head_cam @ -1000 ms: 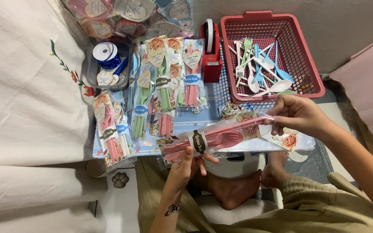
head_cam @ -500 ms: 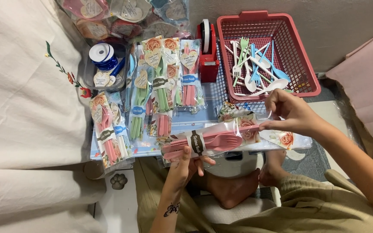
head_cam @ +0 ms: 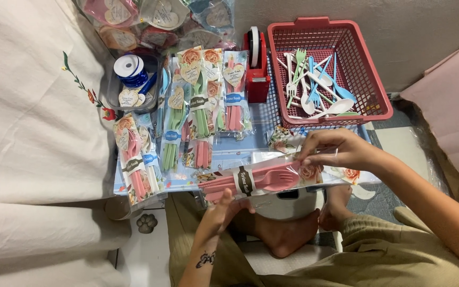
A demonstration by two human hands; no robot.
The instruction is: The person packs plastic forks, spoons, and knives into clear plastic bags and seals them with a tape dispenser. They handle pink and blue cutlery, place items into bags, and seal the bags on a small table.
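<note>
A pink cutlery set (head_cam: 256,180), a fork and other pink plastic pieces wrapped in a clear sleeve with a dark paper band round the middle, lies level between the two hands, above the person's crossed legs and bare feet. The left hand (head_cam: 221,212) holds the handle end from below: its fingers (head_cam: 235,204) are curled up around the sleeve's underside, closed on it, with the thumb near the band. The right hand (head_cam: 341,151) pinches the other end, where the sleeve carries a rose-printed card; its fingertips (head_cam: 306,158) are pressed together on the sleeve's upper edge, the rest of the hand arched over it.

Just under the set, between the hands, a round white container (head_cam: 282,204) rests against the feet. Beyond the left fingers, away from the body, finished packs (head_cam: 203,106) of green, pink and blue cutlery lie side by side and overlapping on a blue checked sheet (head_cam: 240,151). Past the right fingertips stands a red basket (head_cam: 373,95) with loose white, green and blue spoons and forks (head_cam: 314,90) in it. Between the packs and the basket sits a red tape dispenser (head_cam: 256,64). Further out on the left-hand side, a small tray holds a spool of blue ribbon (head_cam: 129,69) and heart-shaped tags. A white embroidered cloth (head_cam: 33,117) covers the surface on that side.
</note>
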